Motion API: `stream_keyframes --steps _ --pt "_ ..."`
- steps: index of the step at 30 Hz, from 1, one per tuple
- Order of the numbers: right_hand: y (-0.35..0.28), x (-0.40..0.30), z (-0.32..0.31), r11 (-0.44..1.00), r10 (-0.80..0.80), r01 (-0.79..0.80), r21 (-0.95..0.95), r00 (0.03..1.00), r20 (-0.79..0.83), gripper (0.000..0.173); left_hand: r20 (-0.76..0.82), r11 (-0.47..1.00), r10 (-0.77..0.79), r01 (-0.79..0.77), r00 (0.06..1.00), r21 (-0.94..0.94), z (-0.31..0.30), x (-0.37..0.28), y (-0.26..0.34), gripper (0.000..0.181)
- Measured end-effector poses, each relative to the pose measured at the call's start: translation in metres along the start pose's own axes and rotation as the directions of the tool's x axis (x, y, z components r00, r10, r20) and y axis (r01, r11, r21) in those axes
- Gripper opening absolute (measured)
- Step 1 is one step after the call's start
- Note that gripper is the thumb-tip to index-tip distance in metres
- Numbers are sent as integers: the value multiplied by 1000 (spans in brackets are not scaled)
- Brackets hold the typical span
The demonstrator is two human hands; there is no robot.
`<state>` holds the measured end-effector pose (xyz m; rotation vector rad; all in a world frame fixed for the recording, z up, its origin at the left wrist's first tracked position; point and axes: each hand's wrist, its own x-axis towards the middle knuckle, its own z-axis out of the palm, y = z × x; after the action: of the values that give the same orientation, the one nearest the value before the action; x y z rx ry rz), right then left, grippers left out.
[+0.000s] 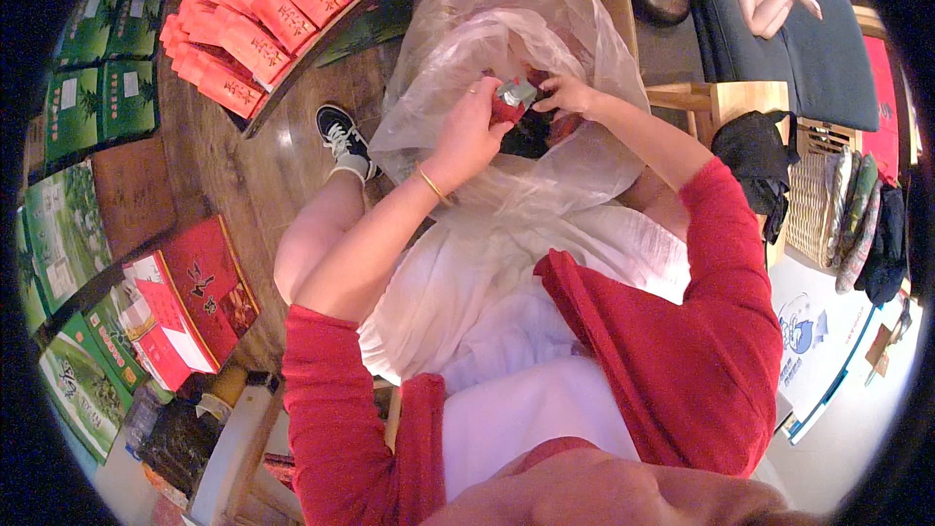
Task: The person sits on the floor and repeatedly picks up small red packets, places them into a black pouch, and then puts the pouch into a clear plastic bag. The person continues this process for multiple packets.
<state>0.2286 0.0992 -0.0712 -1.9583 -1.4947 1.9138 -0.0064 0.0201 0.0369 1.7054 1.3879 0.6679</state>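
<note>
My left hand (471,128) grips a small red packet (505,109) with a grey-silver upper part, held over the opening of a large clear plastic bag (453,51). My right hand (571,96) is just to the right of the packet, its bent fingertips close to the packet's top; whether they hold something is unclear. The bag lines a cardboard box (621,7) in front of me and spreads over my knees. Dark contents (527,133) show inside the bag below my hands, too shadowed to identify.
Rows of red printed packets (292,11) cover a surface at upper left. Green boxes (73,106) and a red gift box (212,292) stand along the left. To the right are a wooden stool (749,98), a black bag (752,153) and a dark bench (825,51) with a person's bare legs (771,11).
</note>
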Motion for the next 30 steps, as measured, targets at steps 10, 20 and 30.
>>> stream_keyframes --steps 10,20,30 --pt "-84 -120 4 881 -311 302 364 950 -35 20 85 976 35 -52 996 209 13 -7 -14 54" --pt "-85 -118 6 941 -305 278 194 944 123 29 65 953 80 -95 995 289 17 -6 -18 51" --pt "-90 -128 3 929 -270 245 278 961 55 33 68 954 80 -96 994 286 20 -5 -16 49"
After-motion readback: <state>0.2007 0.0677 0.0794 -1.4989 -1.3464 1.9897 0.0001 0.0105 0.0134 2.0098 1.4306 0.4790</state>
